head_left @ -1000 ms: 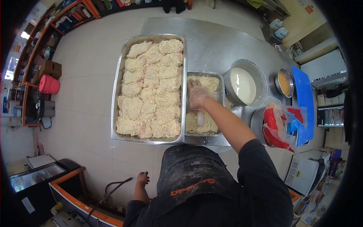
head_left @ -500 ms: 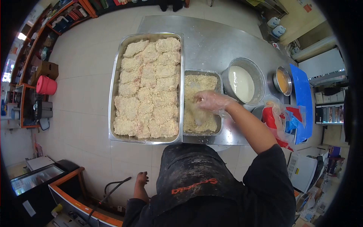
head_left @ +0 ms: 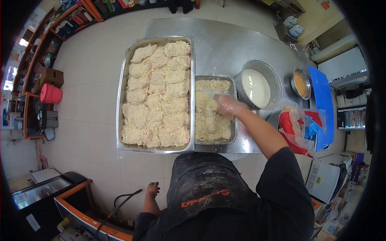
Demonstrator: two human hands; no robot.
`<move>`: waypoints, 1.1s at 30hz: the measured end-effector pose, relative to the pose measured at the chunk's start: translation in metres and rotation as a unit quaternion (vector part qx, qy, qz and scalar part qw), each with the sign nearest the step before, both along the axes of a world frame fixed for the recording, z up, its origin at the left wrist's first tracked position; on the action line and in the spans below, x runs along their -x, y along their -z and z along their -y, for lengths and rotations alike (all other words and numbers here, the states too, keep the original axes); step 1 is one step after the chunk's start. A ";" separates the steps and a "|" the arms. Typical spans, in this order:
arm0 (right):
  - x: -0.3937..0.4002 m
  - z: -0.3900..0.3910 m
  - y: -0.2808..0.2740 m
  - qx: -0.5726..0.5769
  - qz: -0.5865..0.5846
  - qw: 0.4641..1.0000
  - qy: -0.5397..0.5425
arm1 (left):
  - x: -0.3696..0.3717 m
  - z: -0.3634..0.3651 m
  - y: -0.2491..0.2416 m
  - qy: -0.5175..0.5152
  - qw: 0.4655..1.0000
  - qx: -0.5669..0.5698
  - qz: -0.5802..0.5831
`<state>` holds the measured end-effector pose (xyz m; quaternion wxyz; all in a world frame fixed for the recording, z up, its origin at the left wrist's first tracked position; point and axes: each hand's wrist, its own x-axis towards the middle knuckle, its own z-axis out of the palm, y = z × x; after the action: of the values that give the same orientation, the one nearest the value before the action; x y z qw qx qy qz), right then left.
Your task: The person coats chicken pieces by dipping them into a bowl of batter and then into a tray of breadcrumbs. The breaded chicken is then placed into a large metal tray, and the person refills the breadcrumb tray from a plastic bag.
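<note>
My right hand (head_left: 228,105), in a clear plastic glove, is in a steel tray of pale breadcrumbs (head_left: 223,134). Its fingers are closed at the upper end of a long crumb-coated piece of meat (head_left: 210,115), which lies over the crumbs. Directly left stands a large steel pan (head_left: 119,120) filled with rows of breaded meat pieces (head_left: 157,92). My bare left hand (head_left: 152,188) hangs beside my body, away from the table, its fingers loosely curled and slightly apart around nothing.
A pot of white batter (head_left: 277,86) stands right of the crumb tray. Beyond it are a bowl of orange liquid (head_left: 300,85), a blue board (head_left: 321,104) and a red-and-clear plastic bag (head_left: 291,128). Everything rests on a steel table (head_left: 217,40).
My right hand has shifted slightly right and up within the crumb tray. The coated piece, blurred before, now shows clearly. My left hand stays by my side.
</note>
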<state>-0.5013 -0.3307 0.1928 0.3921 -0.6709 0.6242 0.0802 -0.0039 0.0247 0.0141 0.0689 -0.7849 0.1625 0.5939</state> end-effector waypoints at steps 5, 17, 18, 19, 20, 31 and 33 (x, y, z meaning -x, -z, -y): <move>-0.031 -0.065 -0.035 0.083 0.087 0.993 0.006 | -0.002 -0.020 0.006 -0.027 0.999 -0.038 -0.007; -0.090 0.009 -0.046 0.055 -0.193 0.971 -0.133 | 0.006 0.017 -0.018 -0.022 0.999 0.038 -0.007; -0.088 0.019 -0.047 0.021 -0.180 0.976 -0.120 | 0.006 0.019 -0.020 -0.029 0.999 0.044 -0.005; -0.077 0.029 -0.039 0.001 -0.106 0.990 -0.096 | 0.004 0.018 -0.022 -0.035 0.998 0.050 -0.004; -0.059 0.039 -0.027 -0.020 -0.033 0.997 -0.070 | 0.001 0.015 -0.022 -0.040 0.998 0.043 -0.002; 0.007 -0.056 -0.041 0.077 0.116 0.988 0.060 | -0.017 -0.017 0.009 -0.050 0.997 -0.056 -0.008; -0.006 -0.063 -0.034 -0.027 -0.043 0.999 0.009 | -0.018 -0.006 0.015 -0.043 0.998 -0.053 -0.017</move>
<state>-0.4958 -0.2673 0.2270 0.3837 -0.6500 0.6444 0.1225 0.0142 0.0312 -0.0008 0.0820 -0.7764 0.0978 0.6172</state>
